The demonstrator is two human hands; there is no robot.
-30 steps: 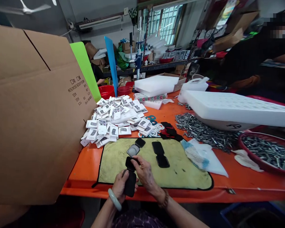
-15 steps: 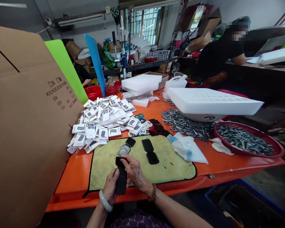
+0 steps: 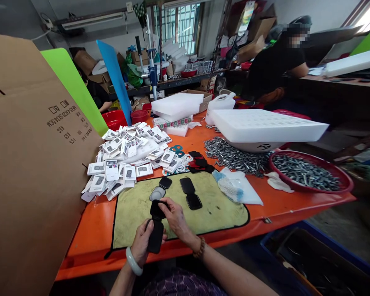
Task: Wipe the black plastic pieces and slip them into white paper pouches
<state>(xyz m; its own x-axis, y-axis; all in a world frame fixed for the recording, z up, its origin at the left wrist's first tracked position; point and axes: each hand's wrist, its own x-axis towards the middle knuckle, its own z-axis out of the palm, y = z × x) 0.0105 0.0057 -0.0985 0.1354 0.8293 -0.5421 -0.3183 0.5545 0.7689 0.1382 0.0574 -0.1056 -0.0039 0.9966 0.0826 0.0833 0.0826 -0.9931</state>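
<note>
Both hands hold a black folding holder [image 3: 156, 237] made of two hinged flat panels, opened out above the near edge of a yellow cloth [image 3: 132, 213]. My left hand [image 3: 141, 241] is closed around the lower panel, thumb on its face. The fingers of my right hand [image 3: 175, 217] pinch the right side of the upper panel. Just beyond, on the cloth, lies a similar holder [image 3: 158, 193] with one grey, rounded panel face. To its right another black holder [image 3: 189, 191] lies unfolded.
Small white boxes [image 3: 111, 170] are heaped at the left beside a tall cardboard carton [image 3: 33, 164]. A glove [image 3: 231, 187] rests on white foam at the cloth's right. Metal parts fill a red basket [image 3: 311, 172]. A person in black [image 3: 274, 61] sits at the far right.
The camera view has turned slightly right, so the scene sits further left. The upper panel now shows more of its face, with my right fingers still on it. My left grip looks the same.
</note>
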